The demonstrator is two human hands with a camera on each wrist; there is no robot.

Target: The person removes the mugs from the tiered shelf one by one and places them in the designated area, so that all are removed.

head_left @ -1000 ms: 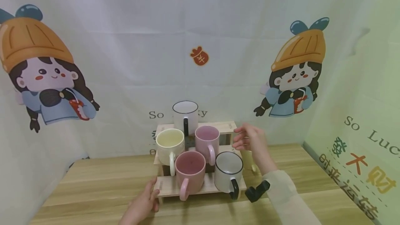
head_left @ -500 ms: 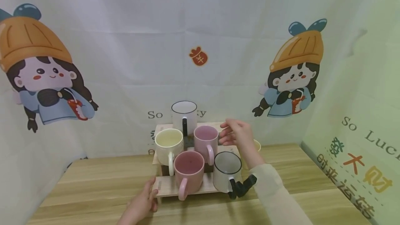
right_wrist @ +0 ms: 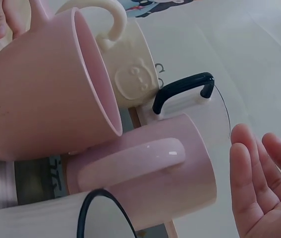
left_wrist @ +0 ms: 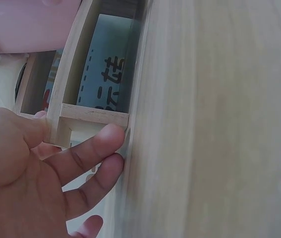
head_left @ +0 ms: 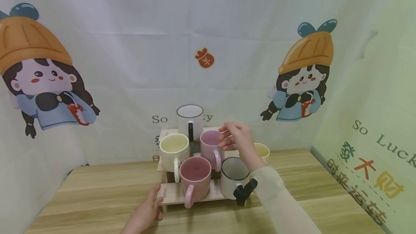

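Observation:
A stepped wooden rack (head_left: pixel 170 192) carries several mugs. My left hand (head_left: pixel 146 210) grips the left end of its lowest step, thumb and fingers on either side of the wooden end piece (left_wrist: pixel 94 114) in the left wrist view. Fingers loosely bent, my right hand (head_left: pixel 239 142) is raised by the rim of the lilac mug (head_left: pixel 208 152) on the middle step and holds nothing. In the right wrist view, that hand (right_wrist: pixel 269 193) is apart from the lilac mug (right_wrist: pixel 199 183). Beside the lilac mug stands a cream mug (head_left: pixel 167 157). A white black-handled mug (head_left: pixel 183 124) tops the rack.
On the lowest step sit a pink mug (head_left: pixel 199 187) and a white mug with a black rim (head_left: pixel 227 187). A yellow mug (head_left: pixel 263 152) stands right of the rack, partly behind my right arm. A printed cloth (head_left: pixel 130 64) hangs behind the wooden table (head_left: pixel 97 190).
My right hand has moved left from the rack's right end to beside the lilac mug. More of the yellow mug's top shows behind the arm. The left hand keeps its grip on the rack.

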